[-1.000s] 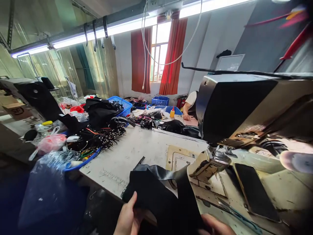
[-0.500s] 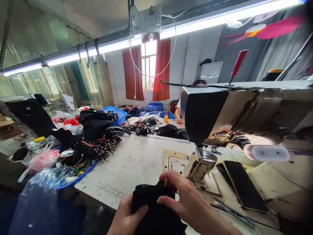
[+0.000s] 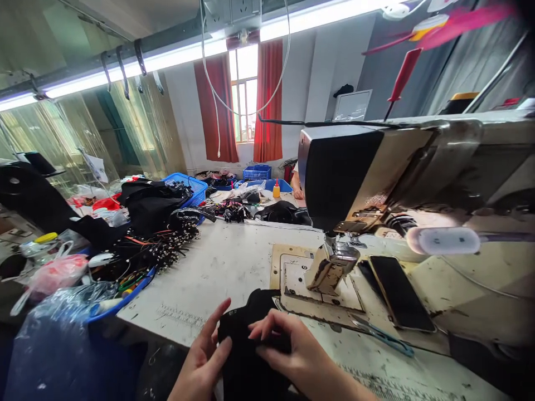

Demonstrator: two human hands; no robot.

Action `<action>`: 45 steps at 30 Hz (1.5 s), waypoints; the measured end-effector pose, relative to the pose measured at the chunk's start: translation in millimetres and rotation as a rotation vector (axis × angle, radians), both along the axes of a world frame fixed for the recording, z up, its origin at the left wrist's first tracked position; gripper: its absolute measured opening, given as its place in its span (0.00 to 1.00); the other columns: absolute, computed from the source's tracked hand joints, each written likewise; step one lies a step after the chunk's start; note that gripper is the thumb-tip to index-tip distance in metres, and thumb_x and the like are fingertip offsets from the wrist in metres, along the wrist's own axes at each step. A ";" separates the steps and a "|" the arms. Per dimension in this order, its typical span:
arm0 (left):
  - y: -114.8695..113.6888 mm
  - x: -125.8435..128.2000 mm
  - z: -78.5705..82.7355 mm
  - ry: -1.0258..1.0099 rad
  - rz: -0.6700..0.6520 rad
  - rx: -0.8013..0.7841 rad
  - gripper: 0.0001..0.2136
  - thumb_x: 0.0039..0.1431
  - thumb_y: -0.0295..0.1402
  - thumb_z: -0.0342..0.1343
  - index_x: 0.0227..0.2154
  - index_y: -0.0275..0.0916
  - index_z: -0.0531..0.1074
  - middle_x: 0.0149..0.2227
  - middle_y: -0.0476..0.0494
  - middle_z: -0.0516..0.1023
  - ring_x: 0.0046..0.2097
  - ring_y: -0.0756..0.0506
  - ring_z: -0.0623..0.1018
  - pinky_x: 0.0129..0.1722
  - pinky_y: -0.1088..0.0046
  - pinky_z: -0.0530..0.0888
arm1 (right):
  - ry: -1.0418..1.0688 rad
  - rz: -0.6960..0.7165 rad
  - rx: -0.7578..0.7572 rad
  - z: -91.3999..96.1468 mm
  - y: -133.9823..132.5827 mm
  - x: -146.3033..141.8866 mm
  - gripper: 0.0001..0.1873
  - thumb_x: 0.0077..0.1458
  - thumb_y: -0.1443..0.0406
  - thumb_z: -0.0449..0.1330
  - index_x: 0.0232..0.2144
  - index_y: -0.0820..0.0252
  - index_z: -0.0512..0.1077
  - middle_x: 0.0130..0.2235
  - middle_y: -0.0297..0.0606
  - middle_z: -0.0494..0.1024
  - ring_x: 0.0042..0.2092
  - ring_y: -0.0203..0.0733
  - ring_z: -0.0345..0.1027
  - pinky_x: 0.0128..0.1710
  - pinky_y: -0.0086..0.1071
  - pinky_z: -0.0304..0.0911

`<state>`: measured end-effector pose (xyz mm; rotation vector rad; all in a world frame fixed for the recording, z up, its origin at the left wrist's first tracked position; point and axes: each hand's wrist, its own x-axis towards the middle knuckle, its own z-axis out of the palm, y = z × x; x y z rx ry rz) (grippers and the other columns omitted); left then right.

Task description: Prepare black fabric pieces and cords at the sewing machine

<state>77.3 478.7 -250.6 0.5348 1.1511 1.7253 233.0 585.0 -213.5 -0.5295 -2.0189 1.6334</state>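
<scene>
Both my hands hold a piece of black fabric (image 3: 251,334) at the near edge of the worn white table (image 3: 225,267). My left hand (image 3: 204,359) grips its left side, thumb lying on top. My right hand (image 3: 292,351) pinches the top edge, fingers curled over the cloth. The fabric lies just in front of the sewing machine's presser foot (image 3: 330,267) and its metal plate (image 3: 296,284). The sewing machine head (image 3: 376,167) rises behind and to the right.
A black phone (image 3: 399,292) and blue-handled scissors (image 3: 384,337) lie right of the presser foot. At the left are a blue tray of black straps and cords (image 3: 154,250), plastic bags (image 3: 58,273) and a blue basket (image 3: 188,189). Another person's arm (image 3: 296,186) rests at the far table.
The long dark piece spread under the presser foot has been drawn back and bunched in both hands. My right hand has come over the cloth's top edge, and the view has shifted right.
</scene>
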 end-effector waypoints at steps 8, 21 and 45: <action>0.3 -0.2 6.1 -0.118 -0.006 -0.045 0.29 0.46 0.43 0.67 0.53 0.46 0.71 0.46 0.41 0.80 0.49 0.38 0.78 0.48 0.67 0.75 | -0.129 -0.132 0.003 -3.1 5.4 -18.1 0.08 0.49 0.61 0.62 0.31 0.59 0.77 0.30 0.34 0.77 0.36 0.41 0.68 0.37 0.32 0.61; 6.5 1.5 1.3 0.046 0.136 -0.068 0.21 0.46 0.42 0.68 0.44 0.40 0.76 0.41 0.41 0.82 0.46 0.40 0.79 0.43 0.74 0.76 | -0.127 -0.157 -0.058 -19.6 7.6 -36.9 0.09 0.47 0.62 0.64 0.32 0.60 0.72 0.29 0.31 0.73 0.33 0.38 0.65 0.33 0.29 0.60; 7.5 -1.0 -20.5 -0.040 0.221 -0.103 0.22 0.40 0.39 0.72 0.40 0.39 0.78 0.37 0.43 0.84 0.45 0.38 0.81 0.49 0.66 0.75 | -0.174 -0.206 0.016 -25.2 12.3 -44.8 0.07 0.48 0.62 0.63 0.27 0.61 0.76 0.28 0.33 0.76 0.35 0.40 0.67 0.37 0.31 0.60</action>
